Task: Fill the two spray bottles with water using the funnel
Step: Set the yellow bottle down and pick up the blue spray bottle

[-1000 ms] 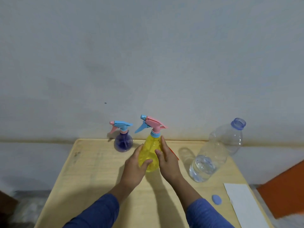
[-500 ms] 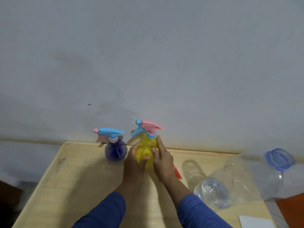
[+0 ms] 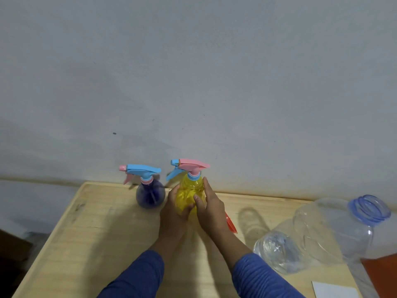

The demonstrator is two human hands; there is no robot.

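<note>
Since a moment ago we have slid the yellow spray bottle [image 3: 190,195] back toward the wall, and it now stands just beside the purple spray bottle [image 3: 150,194]. Our left hand [image 3: 173,214] and right hand [image 3: 211,211] both wrap its body in a closed grip on the desk [image 3: 96,244]. The big water bottle [image 3: 326,231] stands at right, the orange funnel [image 3: 231,225] peeking behind our right wrist.

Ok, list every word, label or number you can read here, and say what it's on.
None can be read.
Yellow bottle: no label showing.
Purple bottle: no label showing.
Water bottle: clear plastic, no label showing.
White sheet at the table corner: looks blank where visible.
</note>
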